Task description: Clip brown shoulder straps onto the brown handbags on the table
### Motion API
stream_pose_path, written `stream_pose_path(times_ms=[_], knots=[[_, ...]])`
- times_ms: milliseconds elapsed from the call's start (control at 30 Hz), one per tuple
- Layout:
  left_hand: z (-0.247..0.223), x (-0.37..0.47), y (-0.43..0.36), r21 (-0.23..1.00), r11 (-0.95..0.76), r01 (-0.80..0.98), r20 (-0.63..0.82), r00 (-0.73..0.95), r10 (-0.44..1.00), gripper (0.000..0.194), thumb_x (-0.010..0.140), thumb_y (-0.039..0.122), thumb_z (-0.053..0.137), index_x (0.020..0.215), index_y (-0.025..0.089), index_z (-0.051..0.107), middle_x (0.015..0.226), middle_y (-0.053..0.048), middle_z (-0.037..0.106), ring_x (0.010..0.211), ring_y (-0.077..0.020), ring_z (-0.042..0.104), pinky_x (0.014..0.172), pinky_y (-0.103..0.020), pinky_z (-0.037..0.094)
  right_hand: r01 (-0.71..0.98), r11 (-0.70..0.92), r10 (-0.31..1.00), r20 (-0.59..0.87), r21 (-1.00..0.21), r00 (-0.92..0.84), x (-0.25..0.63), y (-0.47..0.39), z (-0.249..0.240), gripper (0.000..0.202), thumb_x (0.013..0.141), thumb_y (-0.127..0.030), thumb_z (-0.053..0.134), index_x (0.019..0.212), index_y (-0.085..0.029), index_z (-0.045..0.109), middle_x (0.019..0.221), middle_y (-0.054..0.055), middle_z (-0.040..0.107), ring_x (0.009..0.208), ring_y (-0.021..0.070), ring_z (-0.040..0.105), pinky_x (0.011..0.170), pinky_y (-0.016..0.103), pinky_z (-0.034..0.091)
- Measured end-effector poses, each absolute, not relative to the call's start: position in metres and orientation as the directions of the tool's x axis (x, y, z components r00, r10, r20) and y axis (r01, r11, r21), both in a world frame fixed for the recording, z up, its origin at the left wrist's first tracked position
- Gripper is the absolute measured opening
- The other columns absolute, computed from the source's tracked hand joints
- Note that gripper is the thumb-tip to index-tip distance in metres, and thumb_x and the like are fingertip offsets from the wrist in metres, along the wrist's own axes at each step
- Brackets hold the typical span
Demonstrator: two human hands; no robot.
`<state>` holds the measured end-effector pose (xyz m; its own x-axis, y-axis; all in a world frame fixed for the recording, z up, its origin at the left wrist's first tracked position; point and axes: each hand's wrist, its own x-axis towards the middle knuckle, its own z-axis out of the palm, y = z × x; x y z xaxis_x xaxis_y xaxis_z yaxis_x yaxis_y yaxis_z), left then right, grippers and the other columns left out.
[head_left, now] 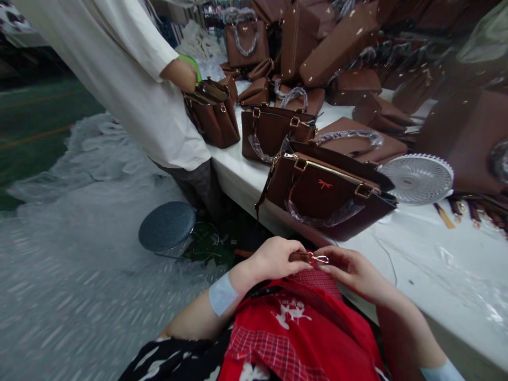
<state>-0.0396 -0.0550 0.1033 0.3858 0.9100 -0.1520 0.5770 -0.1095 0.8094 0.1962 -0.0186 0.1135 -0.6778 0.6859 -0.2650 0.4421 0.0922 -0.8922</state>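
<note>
A brown strap [298, 256] with a metal snap hook [320, 259] is held low over a red apron. My left hand [275, 258] is closed round the strap, its thumb and fingers pressed together near the metal end. On the other side, my right hand [353, 270] has its thumb and fingertips at the hook, in a pinch. Just beyond my hands, a dark brown handbag [317, 190] with a gold zip, a red dragonfly mark and plastic-wrapped handles stands at the table's near edge.
Many brown handbags [278, 129] crowd the white table [420, 264]. A white fan [418, 179] stands right of the nearest bag. At the left, a person in a white shirt [159, 116] reaches into a bag. A round stool [167, 226] stands beside heaped clear plastic [91, 196].
</note>
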Motion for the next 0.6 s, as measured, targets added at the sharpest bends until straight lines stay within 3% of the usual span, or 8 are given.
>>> stream_pose_path(times_ms=[267, 433, 600], knots=[[0.099, -0.028, -0.052, 0.850, -0.232, 0.473, -0.030, 0.482, 0.875, 0.020, 0.089, 0.034, 0.059, 0.092, 0.017, 0.070, 0.081, -0.003, 0.072, 0.072, -0.0145, 0.064, 0.065, -0.023, 0.044, 0.388, 0.035, 0.707, -0.251, -0.921, -0.661, 0.192, -0.018, 0.106, 0.033, 0.091, -0.044, 0.057, 0.109, -0.019, 0.069, 0.098, 0.007, 0.073, 0.083, 0.0183, 0.066, 0.073, 0.029, 0.054], [0.099, -0.019, -0.048, 0.823, -0.295, 0.485, 0.025, 0.487, 0.873, 0.023, 0.093, 0.031, 0.052, 0.091, 0.017, 0.069, 0.082, -0.004, 0.070, 0.073, -0.0150, 0.062, 0.067, -0.025, 0.044, 0.356, 0.058, 0.759, -0.190, -0.933, -0.623, 0.198, -0.017, 0.100, 0.031, 0.087, -0.043, 0.064, 0.107, -0.020, 0.070, 0.099, 0.007, 0.075, 0.089, 0.0209, 0.069, 0.082, 0.032, 0.055], [0.105, -0.016, -0.044, 0.817, -0.273, 0.507, -0.010, 0.487, 0.873, 0.028, 0.095, 0.035, 0.048, 0.089, 0.017, 0.068, 0.082, -0.004, 0.070, 0.072, -0.0146, 0.061, 0.066, -0.024, 0.044, 0.401, 0.140, 0.785, -0.145, -0.905, -0.602, 0.208, -0.015, 0.100, 0.032, 0.087, -0.042, 0.064, 0.112, -0.023, 0.072, 0.105, 0.007, 0.075, 0.094, 0.0229, 0.070, 0.088, 0.034, 0.055]])
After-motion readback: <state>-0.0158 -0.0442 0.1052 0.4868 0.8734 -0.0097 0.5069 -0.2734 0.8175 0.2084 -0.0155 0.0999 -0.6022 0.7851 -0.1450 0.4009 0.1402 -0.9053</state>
